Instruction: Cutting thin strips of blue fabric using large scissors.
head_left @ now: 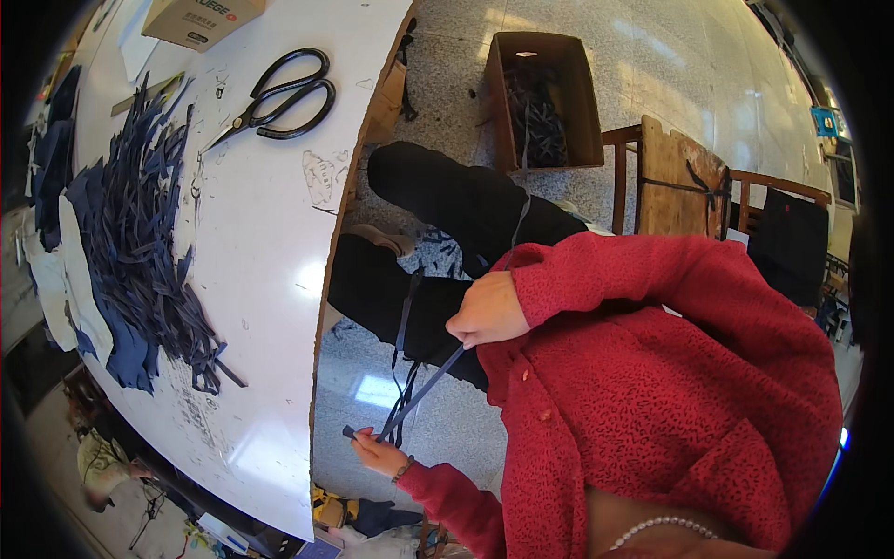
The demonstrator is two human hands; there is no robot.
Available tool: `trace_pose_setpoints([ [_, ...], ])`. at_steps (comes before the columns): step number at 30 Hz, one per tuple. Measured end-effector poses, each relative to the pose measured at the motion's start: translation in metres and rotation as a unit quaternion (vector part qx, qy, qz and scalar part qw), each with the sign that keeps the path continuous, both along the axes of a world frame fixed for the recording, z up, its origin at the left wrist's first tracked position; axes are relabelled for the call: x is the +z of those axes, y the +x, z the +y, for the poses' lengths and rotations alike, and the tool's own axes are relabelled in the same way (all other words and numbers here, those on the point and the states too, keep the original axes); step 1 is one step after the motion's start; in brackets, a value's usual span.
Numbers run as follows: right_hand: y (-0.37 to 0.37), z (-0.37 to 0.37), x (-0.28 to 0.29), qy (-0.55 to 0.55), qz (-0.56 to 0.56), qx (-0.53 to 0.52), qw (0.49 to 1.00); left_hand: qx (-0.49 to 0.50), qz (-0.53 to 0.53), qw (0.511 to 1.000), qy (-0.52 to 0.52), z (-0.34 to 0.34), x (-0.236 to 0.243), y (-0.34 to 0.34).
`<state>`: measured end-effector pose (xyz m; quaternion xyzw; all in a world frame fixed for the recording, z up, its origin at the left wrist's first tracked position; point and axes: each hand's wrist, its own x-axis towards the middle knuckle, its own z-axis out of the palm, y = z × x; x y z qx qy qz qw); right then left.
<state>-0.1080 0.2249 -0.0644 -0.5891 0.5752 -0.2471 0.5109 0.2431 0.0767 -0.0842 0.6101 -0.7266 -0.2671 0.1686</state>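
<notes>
A narrow grey-blue fabric strip point(424, 391) is stretched taut between my hands. My right hand point(489, 312), closed in a fist over my lap, grips its upper end. Lower and further left, my left hand point(377, 455) pinches the other end between thumb and fingers, with a short tail poking out. Several dark strips point(404, 326) hang over my black trousers next to the taut one. Another thin strip point(527, 200) runs from behind my right wrist up to a cardboard box point(589, 102) on the floor, which holds a tangle of dark strips.
The white table point(270, 373) at left bears a heap of dark strips point(149, 224), black-handled scissors point(279, 98) and a small carton point(200, 20). A wooden chair point(670, 177) stands at upper right. Another person point(102, 466) is beyond the table at lower left.
</notes>
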Motion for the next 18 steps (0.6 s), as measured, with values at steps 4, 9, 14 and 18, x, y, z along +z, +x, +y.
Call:
trace_pose_setpoints([
  [4, -0.024, 0.008, 0.0, 0.042, 0.0, -0.005, 0.999, 0.018, -0.051, 0.997, -0.05, -0.022, 0.0, 0.049],
  [9, -0.045, 0.01, -0.005, 0.034, 0.005, 0.007, 0.999, 0.06, -0.108, 0.988, -0.098, -0.039, 0.005, 0.11],
  [14, -0.077, 0.0, -0.01, 0.025, 0.013, 0.011, 1.0, 0.067, -0.225, 0.959, -0.159, -0.044, 0.013, 0.183],
  [18, -0.099, -0.012, 0.007, 0.058, 0.025, 0.019, 0.998, 0.113, -0.261, 0.94, -0.188, -0.046, 0.013, 0.275],
])
